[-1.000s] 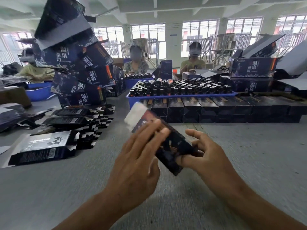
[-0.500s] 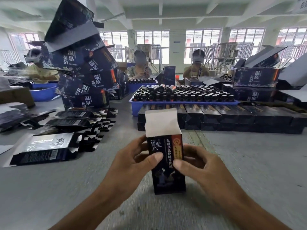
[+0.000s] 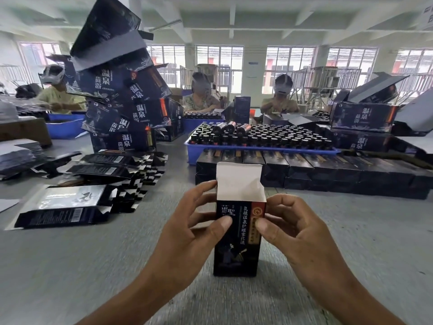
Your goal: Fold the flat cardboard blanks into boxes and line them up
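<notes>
a dark box (image 3: 236,240) is held upright in the middle of the grey desk (image 3: 70,266), its bottom edge seemingly resting on the surface. its white top flap (image 3: 239,181) is left standing open. the box is pinched by the left hand (image 3: 192,228), thumb on the printed front and fingers curled behind the left side. the right edge is gripped the same way by the right hand (image 3: 297,228), thumb pressed on the red strip. just behind the box, a long row of finished boxes (image 3: 316,170) is lined up across the desk, and behind that a blue tray (image 3: 194,151) filled with small bottles (image 3: 269,137) is seen. to the left, flat blanks (image 3: 68,207) are spread in loose piles, with a leaning stack of larger cartons (image 3: 121,99) behind them. three seated people are seen at the far side
</notes>
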